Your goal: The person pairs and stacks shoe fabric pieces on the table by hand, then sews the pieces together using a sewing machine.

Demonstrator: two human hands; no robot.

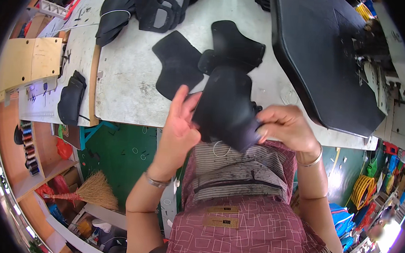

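A flexible black cut-out piece, sheet-like and slightly blurred, is tilted above the table's front edge, over my apron. My right hand pinches its right edge between thumb and fingers. At its left edge, my left hand is open with fingers stretched upward; whether it touches the piece is hard to tell. Just beyond lie a matte black curved piece and a smoother black piece on the white worktable. The held piece hides part of what lies behind it.
A large black padded panel takes up the table's right side. Stacked black pieces and a tied bundle lie at the back left, another small stack farther left. A straw broom and thread spools are at lower left.
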